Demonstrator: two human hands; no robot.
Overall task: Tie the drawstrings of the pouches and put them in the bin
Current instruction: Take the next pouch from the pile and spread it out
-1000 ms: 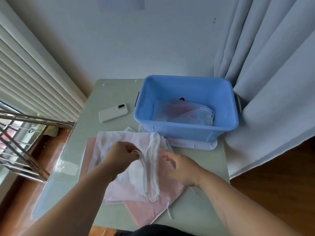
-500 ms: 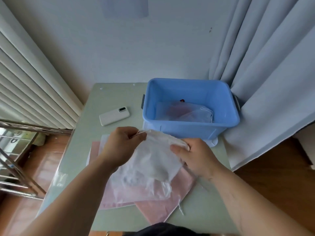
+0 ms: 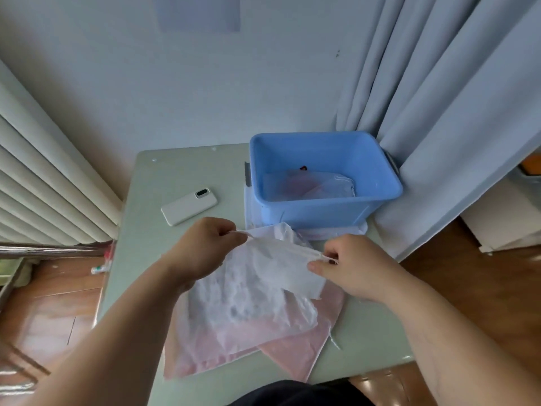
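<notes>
Slats (image 3: 44, 177): left edge of the frame; long white ribbed strips, stacked and slanting.
Table (image 3: 164, 183): centre; pale green top, smooth and glossy, with rounded corners.
Phone (image 3: 188, 206): centre left, on the table; flat white rounded rectangle, dark camera window at its far end.
Left hand (image 3: 205, 247): centre, raised over the table; thumb and curled fingers pinch the drawstring (image 3: 241, 231) at the left end of the pouch mouth.
White pouch (image 3: 263, 276): centre, held between both hands above the table; thin, crinkled, semi-sheer fabric, mouth gathered and stretched sideways, body hanging onto the pile below.
Pink pouches (image 3: 295, 356): lower centre, flat on the table under the white pouch; soft matte cloth, overlapping, one corner pointing to the lower edge.
Right hand (image 3: 354, 265): right of centre; fingers curled, thumb and forefinger pinch the cord at the right end of the pouch mouth.
Bin (image 3: 316, 213): upper right of the table; blue moulded plastic, rectangular with rounded corners and a rolled rim.
Pouches in bin (image 3: 319, 186): on the bin floor; sheer white over pink, crumpled.
Curtain (image 3: 453, 112): right side of the frame; pale grey cloth in deep vertical folds, touching the bin's right end.
</notes>
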